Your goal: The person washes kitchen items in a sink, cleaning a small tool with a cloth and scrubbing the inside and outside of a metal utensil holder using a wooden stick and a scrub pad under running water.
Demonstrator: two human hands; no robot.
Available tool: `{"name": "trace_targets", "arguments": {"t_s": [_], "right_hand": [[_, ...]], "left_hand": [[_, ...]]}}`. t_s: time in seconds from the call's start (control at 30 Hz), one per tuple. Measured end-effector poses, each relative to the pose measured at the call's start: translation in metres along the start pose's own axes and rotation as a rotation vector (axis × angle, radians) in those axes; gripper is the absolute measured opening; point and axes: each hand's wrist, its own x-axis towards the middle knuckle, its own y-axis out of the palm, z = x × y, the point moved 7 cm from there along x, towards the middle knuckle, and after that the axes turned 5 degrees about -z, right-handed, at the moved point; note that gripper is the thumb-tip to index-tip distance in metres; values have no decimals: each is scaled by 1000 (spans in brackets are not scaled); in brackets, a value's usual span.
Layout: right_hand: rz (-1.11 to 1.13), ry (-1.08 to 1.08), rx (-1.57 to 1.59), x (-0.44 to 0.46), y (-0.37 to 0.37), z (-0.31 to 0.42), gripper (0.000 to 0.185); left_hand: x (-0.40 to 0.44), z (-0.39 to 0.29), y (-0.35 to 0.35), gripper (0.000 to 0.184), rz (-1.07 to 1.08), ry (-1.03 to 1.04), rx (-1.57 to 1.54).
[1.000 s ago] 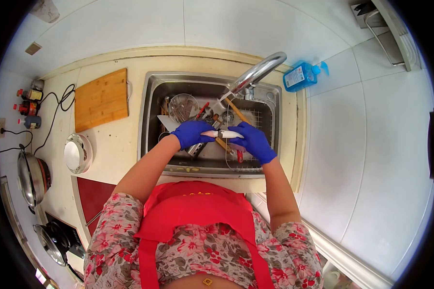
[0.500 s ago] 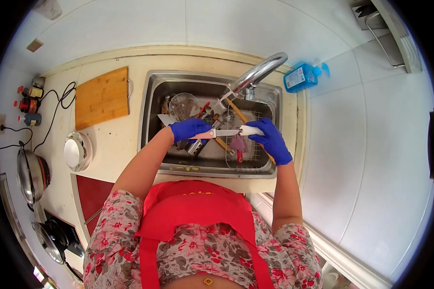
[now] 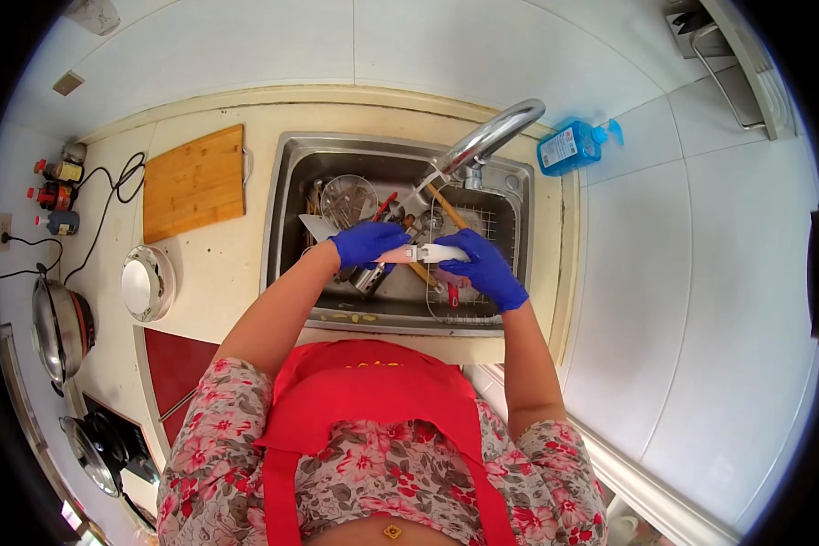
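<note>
Over the rectangular stainless-steel sink (image 3: 364,140), a person's blue-gloved left hand (image 3: 368,243) had its fingers closed around a slim pink handle (image 3: 395,256), and the blue-gloved right hand (image 3: 488,270) pinched the narrow, hard-looking white sleeve (image 3: 439,254) beyond it, seemingly handling a join that called for careful alignment.

Both forearms angled inward, gloved left hand (image 3: 485,268) and right hand (image 3: 370,244) curled, close together.

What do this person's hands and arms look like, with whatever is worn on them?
The left hand and right hand wear plain, bright blue gloves ending around the wrists. The forearms are bare; above them are loose, pale sleeves with red-pink flowers and greyish leaves.
</note>
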Motion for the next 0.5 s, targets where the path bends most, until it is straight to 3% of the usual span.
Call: {"name": "trace_targets", "arguments": {"t_s": [0.03, 0.07, 0.13, 0.17, 0.23, 0.33, 0.4, 0.47, 0.5], "right_hand": [[17, -13, -44, 1, 4, 9, 32], [34, -28, -89, 1, 7, 15, 33], [60, 3, -101, 1, 10, 13, 31], [87, 34, -112, 1, 12, 11, 30], [65, 35, -35, 1, 18, 4, 31], [53, 81, 39, -2, 27, -2, 32], [61, 128, 37, -5, 32, -4, 33], [25, -70, -130, -5, 32, 9, 34], [24, -70, -129, -5, 33, 8, 34]], "left_hand": [[-2, -29, -6, 28, -176, 381, 214], [-1, -32, -6, 28, -176, 382, 214], [-1, -26, -5, 26, 161, -539, -172], [-2, -19, -3, 26, 161, -539, -170], [8, -32, -6, 31, 92, -64, 210], [4, -21, -6, 26, -9, -215, 117], [5, -27, -8, 26, -1, -184, 227], [4, -29, -6, 26, 7, -152, 335], [2, -28, -2, 27, -5, -168, 294]]}}
